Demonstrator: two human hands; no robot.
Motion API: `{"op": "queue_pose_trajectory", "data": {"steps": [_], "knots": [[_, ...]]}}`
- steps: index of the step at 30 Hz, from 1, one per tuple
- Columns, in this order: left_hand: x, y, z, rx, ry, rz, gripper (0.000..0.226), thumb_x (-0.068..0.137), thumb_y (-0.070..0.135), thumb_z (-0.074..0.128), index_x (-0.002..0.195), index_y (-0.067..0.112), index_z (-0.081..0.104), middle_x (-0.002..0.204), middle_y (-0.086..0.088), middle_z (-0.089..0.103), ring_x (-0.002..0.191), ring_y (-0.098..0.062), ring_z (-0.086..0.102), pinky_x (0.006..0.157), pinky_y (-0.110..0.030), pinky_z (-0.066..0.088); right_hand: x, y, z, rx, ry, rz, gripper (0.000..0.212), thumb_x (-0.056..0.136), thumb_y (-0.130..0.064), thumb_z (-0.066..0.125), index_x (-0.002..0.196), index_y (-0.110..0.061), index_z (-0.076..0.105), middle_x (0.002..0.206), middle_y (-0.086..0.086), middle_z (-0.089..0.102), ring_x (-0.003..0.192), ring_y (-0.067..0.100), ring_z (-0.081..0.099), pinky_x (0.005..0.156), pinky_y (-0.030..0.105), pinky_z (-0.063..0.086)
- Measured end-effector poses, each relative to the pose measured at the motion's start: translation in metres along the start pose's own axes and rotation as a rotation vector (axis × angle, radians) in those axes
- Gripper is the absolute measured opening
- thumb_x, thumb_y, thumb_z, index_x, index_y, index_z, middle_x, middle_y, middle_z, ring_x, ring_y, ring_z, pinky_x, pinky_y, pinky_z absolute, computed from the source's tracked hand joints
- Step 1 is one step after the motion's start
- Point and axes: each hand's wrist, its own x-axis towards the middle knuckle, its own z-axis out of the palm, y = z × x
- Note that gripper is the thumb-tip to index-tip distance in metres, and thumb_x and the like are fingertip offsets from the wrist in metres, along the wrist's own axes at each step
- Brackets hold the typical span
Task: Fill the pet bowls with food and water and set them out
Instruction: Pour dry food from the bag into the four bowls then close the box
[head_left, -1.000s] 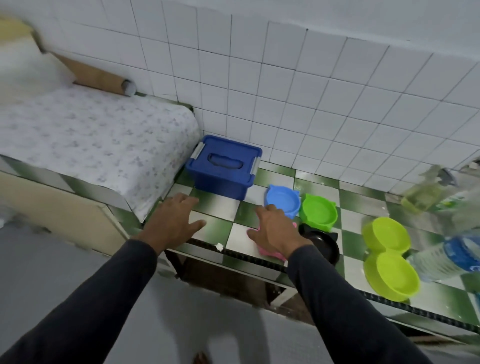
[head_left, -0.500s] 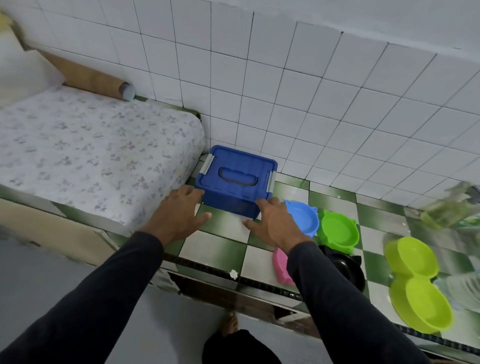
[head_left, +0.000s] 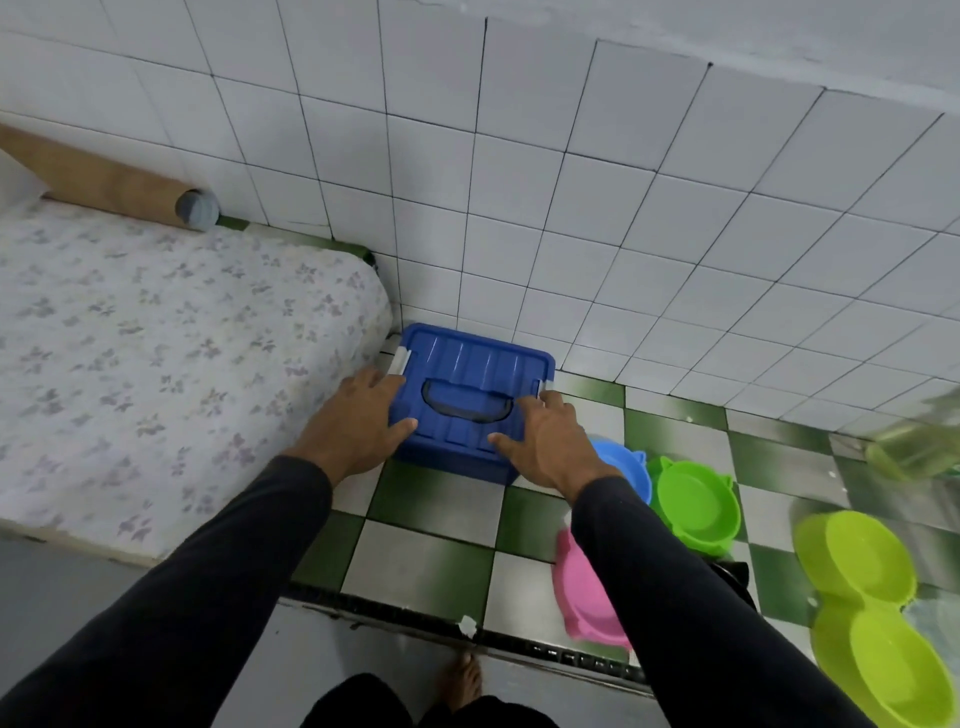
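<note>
Left hand (head_left: 358, 423) and right hand (head_left: 545, 441), fingers spread, press opposite sides of blue box (head_left: 467, 384); actual grip unclear. Pink bowl (head_left: 584, 597) beside right sleeve.

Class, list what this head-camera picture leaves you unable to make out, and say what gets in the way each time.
- Contents of the blue lidded box: its lid is shut.
- Black bowl: mostly behind the right sleeve.
- Blue bowl: partly behind the right hand.
- Bottle at the right edge: blurred and cut off.
- Left hand: its grip on the box side cannot be seen.
</note>
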Motion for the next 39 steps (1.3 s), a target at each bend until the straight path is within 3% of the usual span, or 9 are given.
{"op": "queue_pose_trajectory", "data": {"steps": [5, 9, 15, 19, 25, 31, 39], "knots": [[0.026, -0.008, 0.007, -0.014, -0.013, 0.027, 0.06, 0.101, 0.039, 0.06, 0.152, 0.011, 0.043, 0.15, -0.013, 0.045, 0.134, -0.031, 0.047, 0.113, -0.042, 0.04, 0.024, 0.002, 0.006, -0.003, -0.023, 0.034, 0.068, 0.096, -0.054, 0.058, 0.147, -0.013, 0.042, 0.158, 0.016, 0.028, 0.139, 0.036, 0.034, 0.112, 0.049, 0.041], [0.049, -0.022, 0.014, 0.002, -0.017, 0.062, 0.046, 0.1, 0.03, 0.06, 0.14, 0.007, 0.055, 0.134, -0.015, 0.055, 0.116, -0.032, 0.055, 0.1, -0.041, 0.048, 0.039, 0.0, 0.014, -0.036, -0.036, 0.091, 0.061, 0.099, -0.051, 0.055, 0.143, -0.01, 0.045, 0.155, 0.018, 0.03, 0.136, 0.036, 0.037, 0.11, 0.048, 0.042], [0.069, -0.036, 0.017, 0.024, -0.006, 0.11, 0.024, 0.101, 0.021, 0.058, 0.12, 0.007, 0.063, 0.122, -0.014, 0.06, 0.102, -0.027, 0.059, 0.09, -0.042, 0.052, 0.051, -0.002, 0.024, -0.059, 0.019, 0.178, 0.034, 0.098, -0.029, 0.05, 0.124, -0.007, 0.054, 0.138, 0.02, 0.044, 0.12, 0.034, 0.046, 0.099, 0.039, 0.043], [0.078, -0.043, 0.018, -0.002, 0.0, 0.139, 0.027, 0.1, 0.021, 0.06, 0.124, 0.009, 0.062, 0.12, -0.013, 0.062, 0.099, -0.027, 0.06, 0.087, -0.043, 0.055, 0.061, -0.004, 0.032, -0.061, 0.038, 0.239, 0.03, 0.096, -0.028, 0.048, 0.118, -0.009, 0.055, 0.132, 0.017, 0.049, 0.117, 0.032, 0.045, 0.089, 0.037, 0.043], [0.086, -0.042, 0.022, -0.045, 0.024, 0.137, 0.032, 0.099, 0.018, 0.059, 0.131, 0.012, 0.059, 0.11, -0.009, 0.062, 0.091, -0.021, 0.058, 0.082, -0.04, 0.056, 0.065, -0.002, 0.029, 0.006, 0.056, 0.298, 0.034, 0.097, -0.022, 0.056, 0.128, -0.008, 0.054, 0.137, 0.018, 0.04, 0.119, 0.032, 0.046, 0.1, 0.039, 0.048], [0.094, -0.035, 0.019, -0.08, 0.071, 0.114, 0.005, 0.096, 0.011, 0.06, 0.096, 0.016, 0.061, 0.088, -0.001, 0.06, 0.078, -0.019, 0.06, 0.072, -0.038, 0.056, 0.068, 0.003, 0.034, 0.014, 0.08, 0.332, 0.049, 0.096, -0.01, 0.06, 0.143, -0.011, 0.045, 0.132, 0.019, 0.048, 0.118, 0.031, 0.05, 0.098, 0.038, 0.05], [0.094, -0.033, 0.026, -0.157, 0.125, 0.049, 0.014, 0.094, 0.007, 0.062, 0.08, 0.013, 0.063, 0.077, -0.001, 0.058, 0.068, -0.015, 0.056, 0.065, -0.036, 0.056, 0.076, 0.008, 0.033, 0.099, 0.136, 0.362, 0.044, 0.098, -0.006, 0.054, 0.141, -0.011, 0.047, 0.126, 0.02, 0.054, 0.115, 0.033, 0.054, 0.095, 0.039, 0.049]]}}
